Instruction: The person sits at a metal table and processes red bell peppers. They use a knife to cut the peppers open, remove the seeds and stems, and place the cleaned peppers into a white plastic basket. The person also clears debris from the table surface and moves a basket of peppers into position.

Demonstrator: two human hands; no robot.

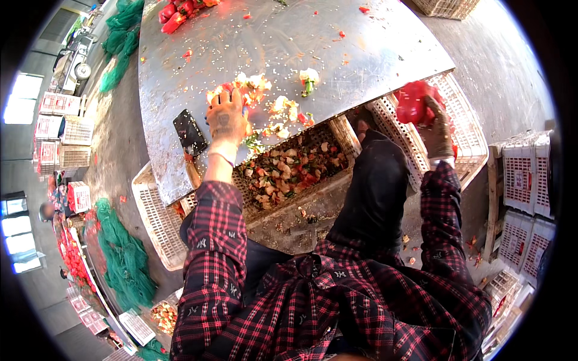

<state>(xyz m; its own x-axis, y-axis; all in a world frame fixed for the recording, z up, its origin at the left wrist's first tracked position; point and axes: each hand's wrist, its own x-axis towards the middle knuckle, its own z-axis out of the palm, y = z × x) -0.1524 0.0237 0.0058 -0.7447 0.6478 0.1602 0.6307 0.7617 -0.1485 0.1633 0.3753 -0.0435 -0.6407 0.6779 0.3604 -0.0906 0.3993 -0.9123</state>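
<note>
My left hand [228, 115], in an orange work glove, rests on the metal table [271, 49] with its fingers over a heap of pepper cores and seeds [253, 88]; whether it grips any of them cannot be told. My right hand [435, 124], in a dark, dirty glove, holds a red bell pepper [413, 103] above a plastic crate [472, 135] at the right of the table. A pepper core with a green stem [309, 81] lies between the hands. More red peppers [176, 13] are piled at the table's far left.
A black phone [190, 132] lies left of my left hand. Below the table edge stands a crate of pepper scraps [289, 171], between my legs. Another crate [160, 221] stands at the left, stacked crates [526, 176] at the right. Green netting [124, 252] covers floor; a person [56, 198] is far left.
</note>
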